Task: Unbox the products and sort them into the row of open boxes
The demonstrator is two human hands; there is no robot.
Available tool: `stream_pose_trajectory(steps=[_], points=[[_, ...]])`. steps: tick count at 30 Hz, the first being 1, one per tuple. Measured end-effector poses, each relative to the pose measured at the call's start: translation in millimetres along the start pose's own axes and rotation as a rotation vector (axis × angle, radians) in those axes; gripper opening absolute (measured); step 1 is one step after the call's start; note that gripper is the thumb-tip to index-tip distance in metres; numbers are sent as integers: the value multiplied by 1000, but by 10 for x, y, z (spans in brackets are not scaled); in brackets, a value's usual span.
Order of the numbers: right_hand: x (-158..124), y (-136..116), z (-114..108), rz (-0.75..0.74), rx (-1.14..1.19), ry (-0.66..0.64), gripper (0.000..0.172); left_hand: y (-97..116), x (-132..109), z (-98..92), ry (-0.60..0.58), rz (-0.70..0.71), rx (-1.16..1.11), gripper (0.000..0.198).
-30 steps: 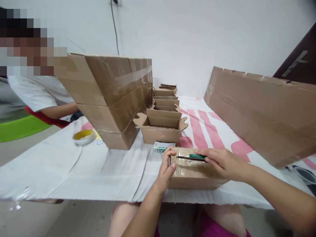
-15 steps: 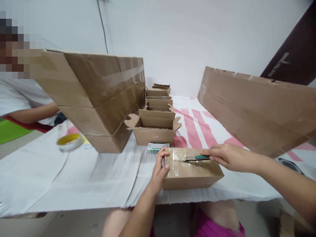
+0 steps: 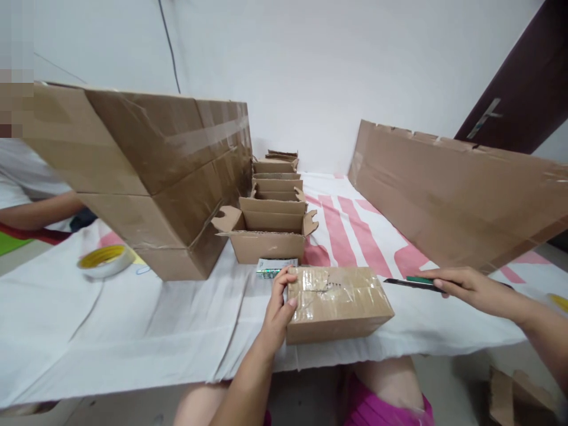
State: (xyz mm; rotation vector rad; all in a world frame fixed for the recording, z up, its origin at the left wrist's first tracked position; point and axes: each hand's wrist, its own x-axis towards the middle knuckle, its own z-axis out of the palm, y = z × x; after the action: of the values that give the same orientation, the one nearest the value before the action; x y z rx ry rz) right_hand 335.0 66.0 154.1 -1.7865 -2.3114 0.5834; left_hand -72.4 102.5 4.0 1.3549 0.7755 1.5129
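At tabletop's front edge, our left hand (image 3: pixel 277 306) clamps the taped box (image 3: pixel 341 303); right hand (image 3: pixel 471 288) pinches the cutter (image 3: pixel 410 281), whose exposed blade could nick us.

No text I can read. Green print on the small packet (image 3: pixel 271 267) just behind the taped box (image 3: pixel 337 302), too blurred.

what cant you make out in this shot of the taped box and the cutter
Head view only:
1. Contents of the taped box: sealed; the left hand covers its left end.
2. Handle of the cutter: mostly inside the right hand grip.
3. Print on the packet: too small, partly behind the box.
4. The other person: hidden by the large carton, cut by the left edge.
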Motion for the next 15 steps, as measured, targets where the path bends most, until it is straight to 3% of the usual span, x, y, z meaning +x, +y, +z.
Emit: stream_pose_trajectory(steps=[3,7,10,12,15], points=[[-16,288,253,72,15,82,48,20,-3,-10,-11,-13,-2,45],[39,513,772,89,-58,222,46,38,-5,-21,-18,-6,1,44],[86,574,1111,80,-75,201,42,39,-7,-17,-15,6,16,46],[121,564,1224,47,-92,141,40,47,-9,-13,-12,-3,14,54],[195,445,1191,7,-127,138,34,77,-12,-13,-3,-35,-9,70]])
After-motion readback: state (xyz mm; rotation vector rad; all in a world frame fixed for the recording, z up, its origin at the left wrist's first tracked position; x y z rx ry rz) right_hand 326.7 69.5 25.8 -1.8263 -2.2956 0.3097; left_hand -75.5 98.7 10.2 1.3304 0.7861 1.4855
